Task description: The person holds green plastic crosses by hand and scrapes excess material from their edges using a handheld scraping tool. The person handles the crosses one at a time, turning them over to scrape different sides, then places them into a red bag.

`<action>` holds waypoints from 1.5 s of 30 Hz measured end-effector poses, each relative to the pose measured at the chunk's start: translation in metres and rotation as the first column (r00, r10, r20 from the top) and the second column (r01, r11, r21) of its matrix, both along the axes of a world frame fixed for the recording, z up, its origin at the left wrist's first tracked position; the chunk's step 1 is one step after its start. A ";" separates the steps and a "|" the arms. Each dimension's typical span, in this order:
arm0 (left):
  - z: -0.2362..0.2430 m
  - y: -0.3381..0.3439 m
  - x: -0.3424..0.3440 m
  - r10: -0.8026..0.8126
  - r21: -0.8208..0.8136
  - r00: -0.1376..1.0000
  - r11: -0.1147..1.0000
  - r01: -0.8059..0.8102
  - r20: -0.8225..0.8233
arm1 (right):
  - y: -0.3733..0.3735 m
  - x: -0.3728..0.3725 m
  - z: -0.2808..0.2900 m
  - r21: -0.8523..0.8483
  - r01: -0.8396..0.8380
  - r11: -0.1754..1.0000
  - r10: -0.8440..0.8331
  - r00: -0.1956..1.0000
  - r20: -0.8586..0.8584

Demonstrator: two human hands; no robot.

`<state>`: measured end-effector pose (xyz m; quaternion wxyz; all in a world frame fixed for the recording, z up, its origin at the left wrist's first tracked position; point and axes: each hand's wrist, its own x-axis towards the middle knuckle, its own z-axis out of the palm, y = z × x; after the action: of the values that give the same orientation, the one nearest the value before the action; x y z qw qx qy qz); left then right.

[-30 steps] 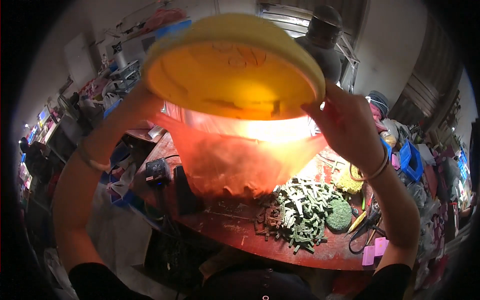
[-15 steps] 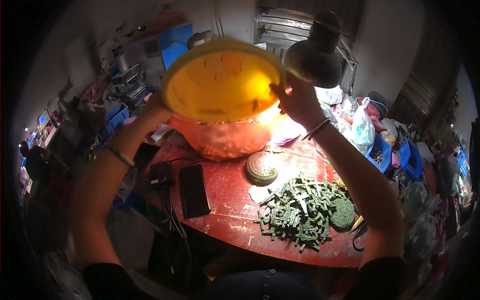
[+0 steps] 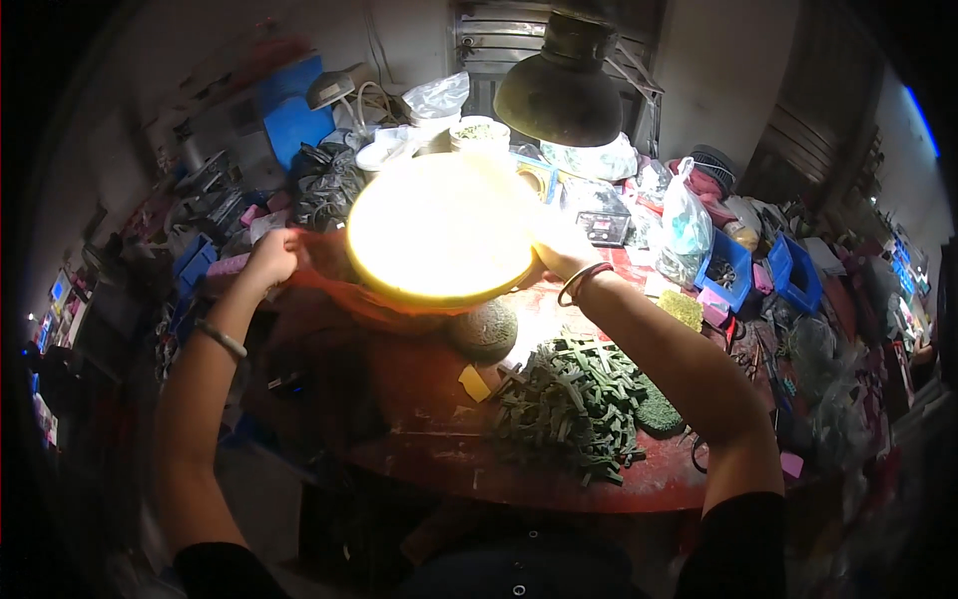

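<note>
A round yellow basin [image 3: 439,232], glaring nearly white in the lamplight, is held above the red table. My right hand [image 3: 561,250] grips its right rim. Beneath and left of it hangs a thin orange-red bag [image 3: 344,285], stretched out to the left. My left hand [image 3: 273,257] has its fingers closed on the bag's left edge. A round, patterned grey-green object [image 3: 485,329] sits on the table just below the basin. Nearer to me lies a heap of dark green cross-shaped pieces [image 3: 569,404], with a green textured pad [image 3: 659,411] beside it.
A dark lamp shade [image 3: 559,100] hangs beyond the basin. Blue bins [image 3: 793,275], a knotted clear bag [image 3: 689,235] and a clear box [image 3: 602,215] crowd the right. White tubs [image 3: 479,132] stand behind. A yellow scrap [image 3: 474,383] lies near the heap on the red table [image 3: 439,449].
The basin has come down and tipped, its surface now brightly lit. My left hand has moved left and lower, drawing the orange bag sideways. The phone has become lost in shadow.
</note>
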<state>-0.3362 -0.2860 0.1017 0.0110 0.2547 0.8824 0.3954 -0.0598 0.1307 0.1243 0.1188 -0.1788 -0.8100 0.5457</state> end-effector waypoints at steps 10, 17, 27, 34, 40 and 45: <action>0.064 0.070 0.143 -0.083 -0.170 0.551 0.979 -0.109 -0.830 | 0.054 0.015 -0.067 -0.676 0.249 0.693 -0.256 0.962 0.091; 0.028 0.190 0.286 -0.629 -0.403 0.412 0.759 0.512 -0.659 | 0.086 0.048 -0.063 -0.714 0.231 0.661 -0.255 0.964 0.076; -0.091 0.324 0.232 -0.608 -0.781 0.724 0.605 0.155 -0.327 | 0.060 0.129 -0.074 -0.458 -0.049 0.888 0.006 0.996 -0.093; -0.117 0.345 0.225 -0.506 -0.569 0.530 0.820 0.052 -0.681 | 0.126 0.295 -0.054 0.548 0.439 0.712 -0.365 0.898 -0.244; -0.099 0.320 0.241 -0.653 -0.690 0.528 0.706 0.162 -0.543 | 0.126 0.342 -0.070 0.739 0.153 0.656 -0.250 0.968 0.022; -0.095 0.313 0.225 -0.769 -0.800 0.526 0.547 0.249 -0.362 | 0.106 0.327 -0.076 0.934 -0.022 0.356 -0.140 0.987 0.077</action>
<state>-0.1116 0.0273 0.0069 -0.0998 0.6261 0.7677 -0.0935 0.2676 0.2368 0.0486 0.1604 -0.1474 -0.9756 -0.0281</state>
